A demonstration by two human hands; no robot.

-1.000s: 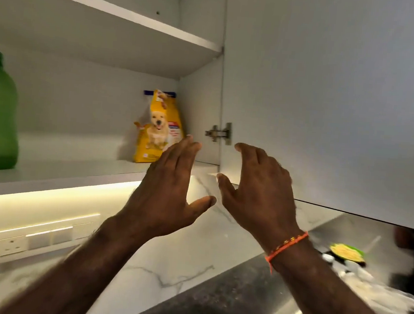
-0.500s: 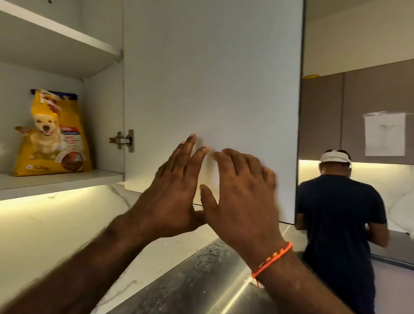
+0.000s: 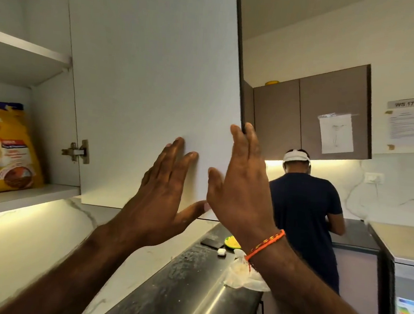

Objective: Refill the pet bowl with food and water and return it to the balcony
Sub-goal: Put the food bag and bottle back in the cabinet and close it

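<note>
Head view, and we've got the dog food bag [image 3: 5, 151] sitting upright at the far left on the lower cabinet shelf [image 3: 24, 195], partly cut off by the frame edge. It's a bright yellow pouch with a dark blue strip along the top, a golden puppy printed on the front, a small white and red label next to it, a round picture of brown kibble lower down, and "2 kg" near the bottom.

Our left hand [image 3: 163, 198] lies flat on the inner face of the open white cabinet door [image 3: 152, 78], fingers straight and slightly spread, thumb near the door's bottom edge. Our right hand [image 3: 241, 184] is up by the door's outer edge, fingers straight and close together, tips at that edge; it wears an orange thread bracelet [image 3: 266, 243]. Neither hand holds anything, and the bag is well apart from both.
</note>
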